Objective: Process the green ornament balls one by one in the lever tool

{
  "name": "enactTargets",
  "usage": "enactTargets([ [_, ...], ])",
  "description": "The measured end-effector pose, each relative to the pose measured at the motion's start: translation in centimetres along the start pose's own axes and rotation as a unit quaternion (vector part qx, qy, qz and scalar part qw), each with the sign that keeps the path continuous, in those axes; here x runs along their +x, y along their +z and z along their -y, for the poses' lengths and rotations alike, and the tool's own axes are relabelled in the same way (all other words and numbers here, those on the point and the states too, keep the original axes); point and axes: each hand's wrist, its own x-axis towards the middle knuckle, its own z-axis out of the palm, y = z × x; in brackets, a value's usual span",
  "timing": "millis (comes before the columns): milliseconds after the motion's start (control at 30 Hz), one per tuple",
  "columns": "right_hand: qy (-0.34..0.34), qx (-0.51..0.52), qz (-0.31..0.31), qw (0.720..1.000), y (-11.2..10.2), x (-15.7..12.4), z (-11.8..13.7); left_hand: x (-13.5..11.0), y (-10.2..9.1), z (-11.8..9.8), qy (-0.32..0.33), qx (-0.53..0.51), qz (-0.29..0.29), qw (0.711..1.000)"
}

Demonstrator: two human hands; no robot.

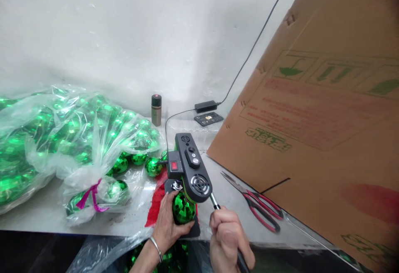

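Note:
A small black and green press machine (189, 167) with a red switch stands near the table's front edge. My left hand (167, 225) is closed round a shiny green faceted ball (183, 209) and holds it under the machine's head. My right hand (229, 236) is wrapped round the machine's lever handle (215, 203), which slants down toward me. A bracelet sits on my left wrist.
Tied clear bags of green balls (62, 140) fill the left side, with loose balls (137, 163) beside the machine. Red-handled scissors (254, 204) lie to the right. A big cardboard box (314, 115) leans at right. A small canister (156, 109), power adapter (205, 106) and cable are by the wall.

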Motion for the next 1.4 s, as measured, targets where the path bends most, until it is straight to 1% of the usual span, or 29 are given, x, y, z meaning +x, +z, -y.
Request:
enactTargets([
  [100,-0.001,-0.006,0.004,1.000,0.0,0.2,0.1,0.1,-0.3,-0.3,-0.014,-0.008,0.009,1.000],
  [200,-0.005,-0.010,-0.004,1.000,0.3,0.5,0.2,0.3,-0.6,-0.8,-0.026,-0.012,0.016,0.999],
  [333,-0.002,0.002,-0.016,1.000,0.7,0.8,0.3,0.5,-0.8,-1.2,-0.025,-0.010,0.016,1.000],
  [533,0.000,0.010,-0.023,1.000,1.1,1.2,0.6,0.4,-0.5,-1.0,-0.022,-0.002,0.006,1.000],
  [667,-0.013,0.007,-0.028,0.999,1.2,1.2,0.6,0.5,-0.1,-1.0,-0.014,0.013,0.009,1.000],
  [733,-0.020,-0.001,-0.037,0.999,1.3,0.9,0.5,0.5,0.2,-0.9,-0.009,0.017,0.007,1.000],
  [833,-0.007,-0.032,-0.066,0.997,1.7,0.4,0.1,0.6,0.7,-0.7,-0.002,0.018,0.001,1.000],
  [900,-0.024,-0.037,-0.091,0.995,2.0,0.4,-0.2,0.6,0.9,-0.5,-0.004,0.016,0.005,1.000],
  [1000,-0.058,-0.017,-0.101,0.993,2.4,1.3,-0.1,0.7,0.9,-0.6,-0.012,0.011,0.015,1.000],
  [1067,-0.035,-0.012,-0.099,0.994,2.4,2.4,0.6,0.9,0.6,-0.9,-0.020,0.007,0.021,1.000],
  [1167,0.043,-0.003,-0.091,0.995,2.4,4.6,2.7,1.4,0.0,-1.4,-0.030,-0.001,0.026,0.999],
  [1200,0.059,0.006,-0.086,0.995,2.4,5.4,3.4,1.4,-0.1,-1.5,-0.031,-0.004,0.026,0.999],
  [1267,0.068,0.020,-0.075,0.995,2.5,6.5,4.6,0.7,-0.4,-1.1,-0.028,-0.008,0.019,0.999],
  [1300,0.064,0.024,-0.072,0.995,2.6,6.8,4.9,-0.2,-0.4,-0.7,-0.020,-0.008,0.007,1.000],
  [1333,0.062,0.024,-0.069,0.995,2.6,6.9,5.1,-1.4,-0.5,-0.3,-0.005,-0.008,-0.011,1.000],
  [1400,0.059,0.022,-0.071,0.995,2.7,6.6,5.2,-4.6,-0.8,0.6,0.040,-0.010,-0.052,0.998],
])
